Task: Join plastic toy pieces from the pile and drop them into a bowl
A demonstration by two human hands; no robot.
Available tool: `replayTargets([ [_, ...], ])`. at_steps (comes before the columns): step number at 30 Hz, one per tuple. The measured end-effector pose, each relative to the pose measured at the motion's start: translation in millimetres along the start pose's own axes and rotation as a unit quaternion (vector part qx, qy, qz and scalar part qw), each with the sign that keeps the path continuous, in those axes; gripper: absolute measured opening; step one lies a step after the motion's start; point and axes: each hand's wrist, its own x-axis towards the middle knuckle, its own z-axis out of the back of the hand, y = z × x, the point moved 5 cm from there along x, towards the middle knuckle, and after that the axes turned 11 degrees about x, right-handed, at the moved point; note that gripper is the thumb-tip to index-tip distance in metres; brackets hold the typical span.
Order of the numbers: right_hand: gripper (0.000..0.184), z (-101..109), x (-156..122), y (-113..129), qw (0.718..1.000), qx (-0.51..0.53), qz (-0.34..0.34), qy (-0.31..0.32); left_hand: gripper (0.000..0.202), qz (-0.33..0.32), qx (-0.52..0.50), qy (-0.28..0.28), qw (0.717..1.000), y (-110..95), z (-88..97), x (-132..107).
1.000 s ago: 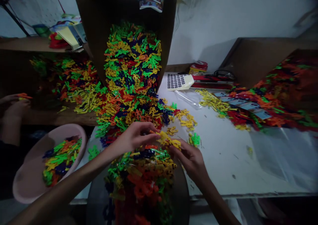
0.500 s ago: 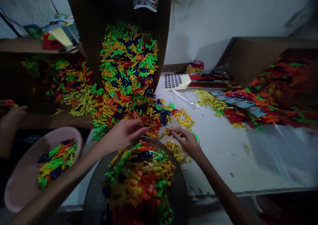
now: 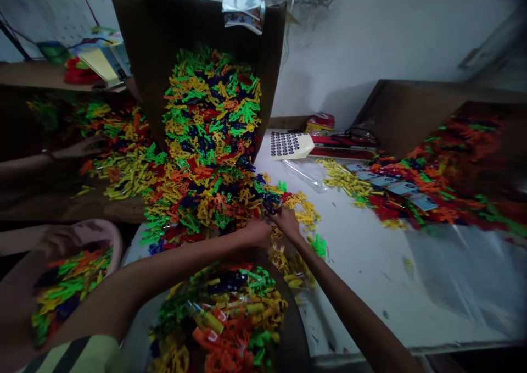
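At the near edge of the heap of plastic pieces point(image 3: 206, 186) spilling from the tipped cardboard box point(image 3: 152, 49), the left hand point(image 3: 257, 233) and right hand point(image 3: 288, 223) touch it. Their fingers are curled; whether they pinch a piece cannot be told. Bare desk point(image 3: 370, 263) lies open to the right. The near dark bowl point(image 3: 300, 334) holds mixed pieces.

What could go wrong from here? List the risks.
1. The left hand and right hand dig at the foot of the pile sloping out of the tilted box; more pieces could slide down.
2. The bowl is heaped high; pieces may spill over its rim.
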Motion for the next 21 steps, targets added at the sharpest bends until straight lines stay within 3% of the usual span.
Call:
replayTargets([
  [3, 0.032, 9.5, -8.1, 0.7, 0.997, 0.082, 0.006, 0.002, 0.011, -0.003, -0.057, -0.013, 0.998, 9.9, 17.0, -7.5],
  [5, 0.038, 17.7, -20.3, 8.5, 0.99, 0.136, 0.011, 0.016, 0.02, -0.013, -0.179, -0.062, 0.982, 18.3, 35.9, -22.3],
  [6, 0.041, 21.7, -28.6, 14.8, 0.985, 0.167, 0.014, 0.029, 0.025, -0.017, -0.27, -0.094, 0.958, 23.2, 45.5, -33.2],
  [9, 0.047, 31.8, -61.0, 41.7, 0.95, 0.298, 0.013, 0.092, 0.034, -0.003, -0.515, -0.156, 0.843, 36.8, 64.4, -73.0],
  [12, 0.04, 42.0, -96.7, 73.1, 0.911, 0.391, -0.005, 0.133, 0.037, 0.039, -0.579, -0.184, 0.793, 38.8, 71.2, -110.0],
  [16, 0.038, 54.2, -131.4, 105.8, 0.922, 0.37, -0.012, 0.112, 0.039, 0.067, -0.558, -0.246, 0.79, 28.5, 79.9, -143.2],
  [21, 0.042, 56.4, -149.4, 128.5, 0.925, 0.369, 0.013, 0.093, 0.038, 0.078, -0.527, -0.276, 0.8, 17.3, 87.4, -165.0],
])
